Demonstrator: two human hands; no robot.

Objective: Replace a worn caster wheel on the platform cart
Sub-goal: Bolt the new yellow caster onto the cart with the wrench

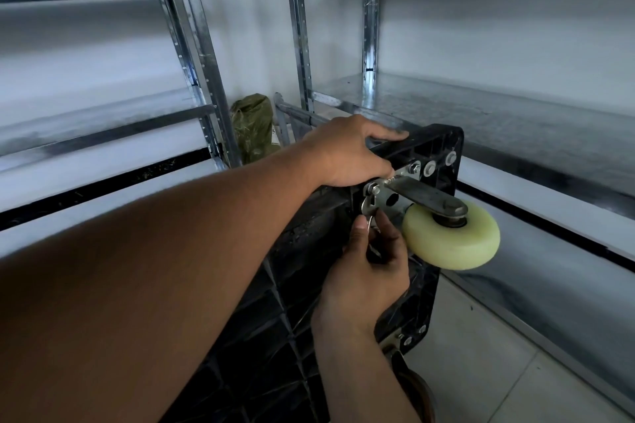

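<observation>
Platform cart (343, 336) tipped up on its edge beside metal shelves (515, 120), black ribbed underside facing out; held steady only by left hand (350, 148), fingers curled over the top rim and gripping it; could topple or slide on the smooth floor (481, 354) with a loose grip or a hard push from below; sore toes then. Caster wheel (450, 237) up at the top corner of the cart, pale yellow, sticking out sideways on its metal bracket (424, 194); looks clean and round (so maybe the new one going on, though hard to say for sure); could swing round and bump knuckles during turning; could also drop off and roll away under the shelves with the last bolt out and nothing under it. Right hand (371, 264) just below the bracket, thumb and fingers pinching a small shiny tool (370, 224) at the lower bolt; kind of tool too hidden to tell; could slip off the bolt with a crooked fit or too much force; scraped knuckles on the plate edge then, or a rounded bolt head. Bolts (429, 168) along the plate, small and easy to lose; could fall into the ribs of the cart or onto the floor once loose; could also go in crooked and spoil the thread with rushed turning.
</observation>
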